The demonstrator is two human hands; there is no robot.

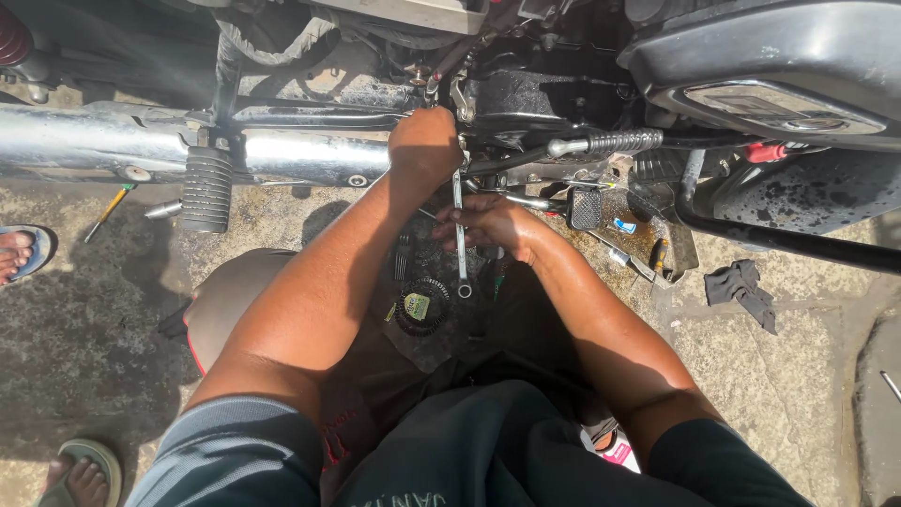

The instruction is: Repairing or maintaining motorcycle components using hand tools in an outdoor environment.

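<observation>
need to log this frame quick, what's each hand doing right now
Left hand: closed, pressed against the motorcycle engine; what it grips is hidden.
Right hand: closed on the shaft of a ring spanner.

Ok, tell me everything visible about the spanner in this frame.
The spanner is a slim, bright metal bar with a ring end at the bottom. It stands nearly upright under the motorbike engine. Its top end is hidden behind the left hand, which is up at the engine. The right hand grips its shaft around the middle. The ring end hangs free above dark parts on the ground.
</observation>
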